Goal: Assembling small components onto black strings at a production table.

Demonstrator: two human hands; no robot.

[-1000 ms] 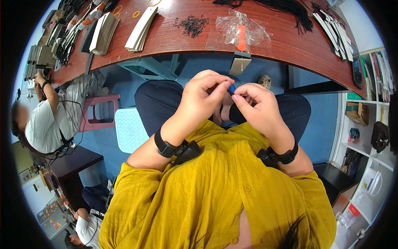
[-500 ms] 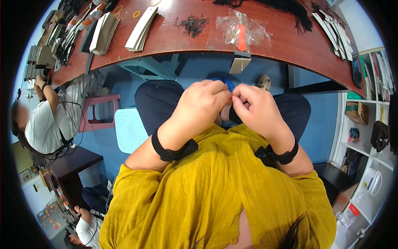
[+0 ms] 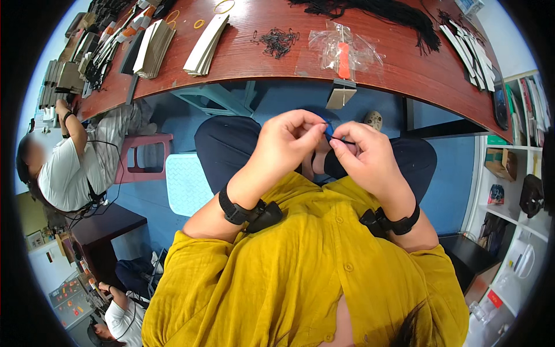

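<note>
Above my lap, my left hand (image 3: pixel 292 141) and my right hand (image 3: pixel 367 153) work close together, thumbs and forefingers pinched. A thin black cord (image 3: pixel 346 141) runs between their fingertips; its ends are hidden by the fingers. Ahead of them, at the table edge, juts a small stack of grey and black card strips (image 3: pixel 341 95). A red-orange strip (image 3: pixel 344 61) lies behind it under clear tape. On the table is a small pile of black cord loops or clips (image 3: pixel 276 42), too fine to tell.
Stacks of pale card strips (image 3: pixel 155 49) stand on the red-brown table (image 3: pixel 243 63). A bundle of black cords (image 3: pixel 393 20) lies at the back. A pale blue stool (image 3: pixel 188 182) is left of my knee; white shelves (image 3: pixel 520 220) stand right. Two other people sit at left.
My fingertips have parted a little, and the black cord now shows between them. My left hand has turned, showing its thumb. The whole view has shifted slightly.
</note>
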